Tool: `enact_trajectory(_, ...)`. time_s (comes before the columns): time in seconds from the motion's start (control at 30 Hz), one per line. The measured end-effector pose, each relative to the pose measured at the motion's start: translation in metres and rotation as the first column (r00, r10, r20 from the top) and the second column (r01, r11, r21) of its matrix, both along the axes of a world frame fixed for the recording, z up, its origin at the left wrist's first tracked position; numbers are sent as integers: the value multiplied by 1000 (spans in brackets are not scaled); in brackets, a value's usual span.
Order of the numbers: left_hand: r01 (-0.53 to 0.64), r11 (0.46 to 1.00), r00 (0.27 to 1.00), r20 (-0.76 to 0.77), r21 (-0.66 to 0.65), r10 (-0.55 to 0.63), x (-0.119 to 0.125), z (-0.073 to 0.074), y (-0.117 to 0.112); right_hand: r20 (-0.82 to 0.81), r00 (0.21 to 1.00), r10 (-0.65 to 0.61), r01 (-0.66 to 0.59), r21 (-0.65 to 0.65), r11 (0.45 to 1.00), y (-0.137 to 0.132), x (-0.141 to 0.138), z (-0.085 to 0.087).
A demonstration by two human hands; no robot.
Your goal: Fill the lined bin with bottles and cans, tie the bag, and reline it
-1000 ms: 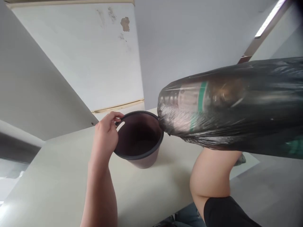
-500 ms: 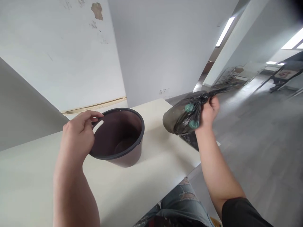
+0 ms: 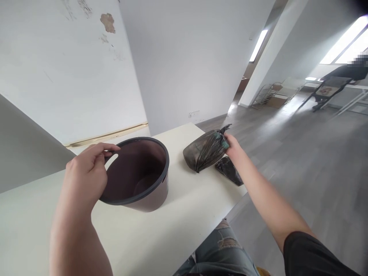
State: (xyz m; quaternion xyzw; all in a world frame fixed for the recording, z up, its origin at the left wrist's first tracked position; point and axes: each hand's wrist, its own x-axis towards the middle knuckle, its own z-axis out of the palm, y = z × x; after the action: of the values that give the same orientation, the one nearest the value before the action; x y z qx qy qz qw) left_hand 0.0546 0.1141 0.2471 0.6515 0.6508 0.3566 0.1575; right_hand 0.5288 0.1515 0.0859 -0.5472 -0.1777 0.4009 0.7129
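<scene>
My left hand is closed round the rim of a dark brown trash can, at its slotted handle. The can stands tilted toward me on the white table, and its inside looks bare. At the right, my right hand is on the knotted end of a filled black plastic garbage bag; its fingers are partly hidden behind the bag. Green shapes show through the thin film near the knot. Beneath my right wrist lies another black plastic bundle, close to the table's edge.
The white table reaches up to a pale wall panel. My legs in torn jeans are at its front edge. Beyond the right edge is grey floor, with a rack and a person by a table farther off.
My right hand has moved the garbage bag lower and farther away, toward the table's far right. The left hand keeps its hold on the can. The view has shifted slightly.
</scene>
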Motion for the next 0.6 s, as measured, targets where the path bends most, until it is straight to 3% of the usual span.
enact_trajectory(0.13, -20, 1000, 1000, -8, -19, 20, -1, -1, 1, -70, 997, 35, -46, -155, 987, 1, 23, -1)
enact_trajectory(0.33, -5, 1000, 1000, -12, 10, 5, -4, -6, 4, -75, 995, 67, -83, -226, 971, -15, 44, -10)
enact_trajectory(0.5, -4, 1000, 1000, -16, 20, 4, -9, -10, 10, -32, 998, 48, -54, -228, 972, -28, 37, -16)
enact_trajectory(0.6, 11, 1000, 1000, -24, 17, -10, -12, -12, 14, -13, 993, 117, -118, -168, 979, -33, 23, -17)
